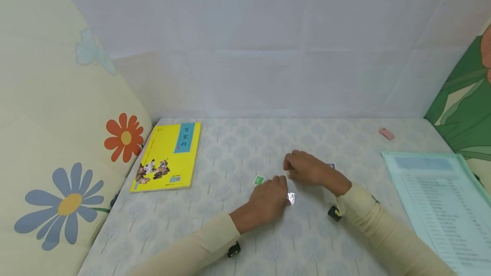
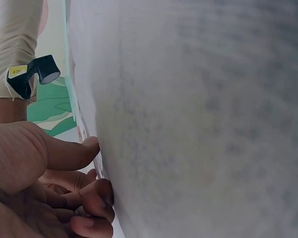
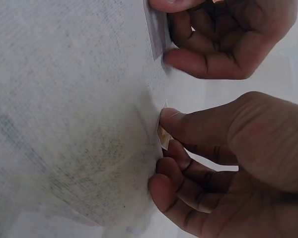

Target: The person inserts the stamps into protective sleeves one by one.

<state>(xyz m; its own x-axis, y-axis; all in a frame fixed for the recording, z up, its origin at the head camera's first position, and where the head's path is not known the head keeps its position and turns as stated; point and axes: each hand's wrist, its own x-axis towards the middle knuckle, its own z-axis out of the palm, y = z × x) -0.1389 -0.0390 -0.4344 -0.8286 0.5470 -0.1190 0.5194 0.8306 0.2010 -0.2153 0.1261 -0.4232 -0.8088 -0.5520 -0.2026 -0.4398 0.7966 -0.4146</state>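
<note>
"Head view?"
"Left hand [image 1: 270, 197] and right hand [image 1: 311, 169] converge over the table [image 1: 238, 148], fingers curled; a green card [image 1: 258, 180] lies beside the left."
"Left wrist?"
"Thumb extended, fingers bent; cards unclear."
"Right wrist?"
"Clearer than overhead: right thumb and forefinger pinch a tan card [image 3: 164, 135]; the left grips a shiny card [image 3: 157, 39]."

On the tabletop [image 1: 226, 148] as I view it remotely, the book [image 1: 165, 152] lies at left, toward the backdrop [image 1: 245, 80]; the document folder [image 1: 429, 199] lies at right, with the small block [image 1: 386, 133] behind it. Centrally, the left hand [image 1: 270, 199] stands left and in front of the right hand [image 1: 311, 169]. The front card [image 1: 292, 198] lies at the former's fingertips, the paper piece [image 3: 163, 137] at the latter's. The left card [image 1: 259, 180] lies just beyond the left hand; the right card [image 1: 331, 165], partly hidden, just behind the right.
</note>
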